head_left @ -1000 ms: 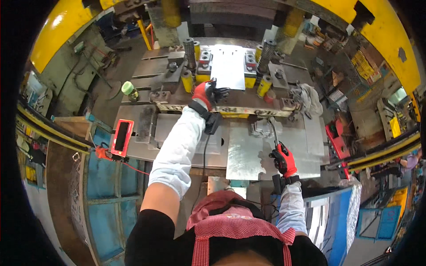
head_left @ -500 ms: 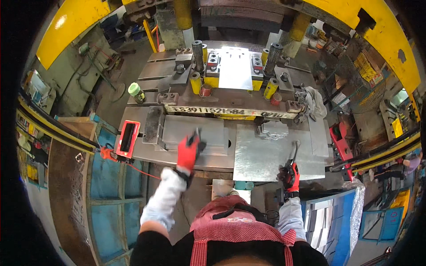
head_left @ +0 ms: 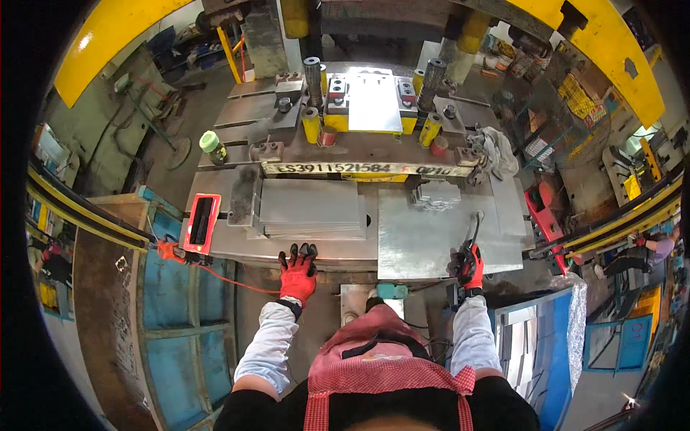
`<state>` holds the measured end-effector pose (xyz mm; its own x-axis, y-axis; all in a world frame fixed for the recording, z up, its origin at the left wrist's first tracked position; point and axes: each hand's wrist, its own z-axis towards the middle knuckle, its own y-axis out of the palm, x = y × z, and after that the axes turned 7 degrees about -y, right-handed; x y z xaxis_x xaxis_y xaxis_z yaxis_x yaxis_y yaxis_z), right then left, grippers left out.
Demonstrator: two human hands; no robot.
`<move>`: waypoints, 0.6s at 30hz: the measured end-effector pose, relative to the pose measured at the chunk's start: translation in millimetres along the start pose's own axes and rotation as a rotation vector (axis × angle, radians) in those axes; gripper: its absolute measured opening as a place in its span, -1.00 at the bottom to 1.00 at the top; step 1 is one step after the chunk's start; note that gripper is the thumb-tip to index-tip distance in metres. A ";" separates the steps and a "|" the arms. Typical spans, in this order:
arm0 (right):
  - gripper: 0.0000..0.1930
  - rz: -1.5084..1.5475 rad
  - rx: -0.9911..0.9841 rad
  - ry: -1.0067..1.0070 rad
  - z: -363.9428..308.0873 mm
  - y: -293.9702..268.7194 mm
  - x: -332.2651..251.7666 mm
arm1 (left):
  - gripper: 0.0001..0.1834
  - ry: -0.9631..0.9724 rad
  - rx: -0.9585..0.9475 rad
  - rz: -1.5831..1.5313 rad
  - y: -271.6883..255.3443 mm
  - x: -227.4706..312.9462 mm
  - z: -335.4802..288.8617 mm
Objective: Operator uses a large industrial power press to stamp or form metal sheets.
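Observation:
My left hand (head_left: 298,276), in a red glove with black fingertips, rests at the front edge of the metal press bed (head_left: 327,249). Its fingers are spread and it holds nothing. Just beyond it lies a stack of flat grey sheet-metal blanks (head_left: 309,205). My right hand (head_left: 468,269), gloved alike, is closed around the handle of a thin hooked metal tool (head_left: 477,228). The tool's curved tip points away from me, over a wide shiny metal plate (head_left: 410,241). Small cut metal pieces (head_left: 436,195) are piled at that plate's far edge.
Beyond stands a die set (head_left: 363,169) with upright posts; a bright sheet (head_left: 374,104) lies on it. A red-framed tray (head_left: 203,224), a green-capped bottle (head_left: 211,146) and a grey rag (head_left: 494,151) sit around. Blue bins (head_left: 550,345) flank me.
My left hand has drawn back from the stack of blanks to the bed's front edge, and its fingers have spread. My right hand keeps the hooked tool in nearly the same place.

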<state>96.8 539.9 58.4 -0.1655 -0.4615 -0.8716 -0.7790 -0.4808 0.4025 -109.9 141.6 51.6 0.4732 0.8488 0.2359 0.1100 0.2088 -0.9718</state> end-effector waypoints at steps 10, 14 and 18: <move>-0.83 0.093 -0.098 -0.007 -4.6 -0.1 -7.2 | -0.57 0.011 0.061 -0.037 5.0 -4.8 0.6; -0.88 0.129 -0.012 0.048 -0.4 -6.1 -1.9 | -0.57 0.020 0.083 -0.068 8.3 -5.4 0.7; -0.80 0.021 -0.029 -0.028 7.3 -16.6 8.8 | -0.55 0.026 0.069 -0.047 3.6 -5.1 1.0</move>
<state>103.9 549.3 42.0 -0.1987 -0.4510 -0.8701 -0.7572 -0.4930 0.4284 -112.8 138.5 46.9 0.4914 0.8247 0.2799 0.0725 0.2815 -0.9568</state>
